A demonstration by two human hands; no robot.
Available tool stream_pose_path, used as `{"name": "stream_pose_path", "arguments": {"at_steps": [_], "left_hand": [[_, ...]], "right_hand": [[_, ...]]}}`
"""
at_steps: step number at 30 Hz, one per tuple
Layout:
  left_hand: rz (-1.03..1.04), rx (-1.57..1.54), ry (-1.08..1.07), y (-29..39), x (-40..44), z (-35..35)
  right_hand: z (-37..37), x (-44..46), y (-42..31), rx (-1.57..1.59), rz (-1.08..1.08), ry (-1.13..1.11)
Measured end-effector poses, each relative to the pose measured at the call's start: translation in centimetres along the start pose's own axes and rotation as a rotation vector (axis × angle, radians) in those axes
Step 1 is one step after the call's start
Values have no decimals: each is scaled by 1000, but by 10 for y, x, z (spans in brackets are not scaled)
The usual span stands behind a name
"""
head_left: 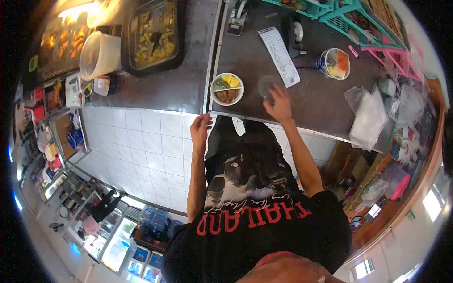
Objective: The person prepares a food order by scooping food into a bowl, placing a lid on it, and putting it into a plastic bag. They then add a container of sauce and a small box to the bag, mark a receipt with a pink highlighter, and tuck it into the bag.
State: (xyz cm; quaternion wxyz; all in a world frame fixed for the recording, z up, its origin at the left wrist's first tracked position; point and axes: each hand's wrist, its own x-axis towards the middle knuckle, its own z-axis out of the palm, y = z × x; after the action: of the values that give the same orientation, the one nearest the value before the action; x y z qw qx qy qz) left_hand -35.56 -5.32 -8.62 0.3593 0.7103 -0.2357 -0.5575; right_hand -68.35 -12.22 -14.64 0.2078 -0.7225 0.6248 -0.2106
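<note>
A round white divided bowl (227, 89) stands near the counter's front edge, with yellow pieces, something green and brown food in its compartments. To its right, my right hand (279, 104) is over the dark counter, its fingers at a round clear lid (267, 87); the fingers are partly bent and apart, and whether they grip the lid is unclear. My left hand (201, 128) hangs just off the counter edge, below and left of the bowl, with its fingers curled; nothing shows clearly in it. A long printed receipt (281, 56) lies beyond my right hand.
A round tub (336, 64) with orange and white contents stands at the right, near plastic bags (369, 118) and green baskets (347, 23). A black tray (155, 35) of yellow food and a white bucket (100, 55) occupy the left counter. A metal-edged seam divides the counters.
</note>
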Motion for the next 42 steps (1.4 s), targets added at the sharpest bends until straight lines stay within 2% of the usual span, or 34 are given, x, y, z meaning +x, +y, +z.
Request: {"name": "stream_pose_path", "arguments": {"at_steps": [3, 6, 9, 11, 13, 15, 18, 21, 24, 27, 30, 33, 36, 39, 42], "left_hand": [[-31, -52, 2, 8, -7, 1], [-32, -91, -50, -7, 6, -3], [22, -38, -119, 11, 1, 5], [4, -72, -151, 0, 15, 1], [-11, -75, -183, -5, 27, -3], [-13, -58, -174, 8, 26, -8], [-21, -21, -145, 13, 30, -21], [-70, -46, -120, 6, 34, -31], [-32, -37, -150, 14, 34, -33], [-14, -29, -149, 22, 37, -36], [-18, -95, -151, 20, 45, -28], [-6, -104, -210, 23, 56, -8], [35, -110, -150, 38, 63, 14], [23, -157, -141, 36, 73, 29], [30, -195, -115, 25, 88, 30]], "right_hand": [[-8, -5, 18, 70, 66, 8], [-28, 4, -2, 97, 136, 179], [-37, 16, -15, 157, 351, 81], [-25, 21, -41, -171, 177, 62], [-13, 27, -54, -375, 182, -27], [1, 32, -48, -441, 361, -182], [35, 18, 1, -265, 245, -164], [36, 12, 3, -324, 227, -251], [4, 16, -21, -297, 372, -252], [-46, 12, -55, -25, 302, 329], [-46, 25, -73, 1068, 599, 481], [-21, 51, -84, 1345, 747, 344], [10, 71, -96, 1217, 744, 276], [80, 69, -67, 559, 809, 79], [89, 72, -96, 525, 546, 222]]}}
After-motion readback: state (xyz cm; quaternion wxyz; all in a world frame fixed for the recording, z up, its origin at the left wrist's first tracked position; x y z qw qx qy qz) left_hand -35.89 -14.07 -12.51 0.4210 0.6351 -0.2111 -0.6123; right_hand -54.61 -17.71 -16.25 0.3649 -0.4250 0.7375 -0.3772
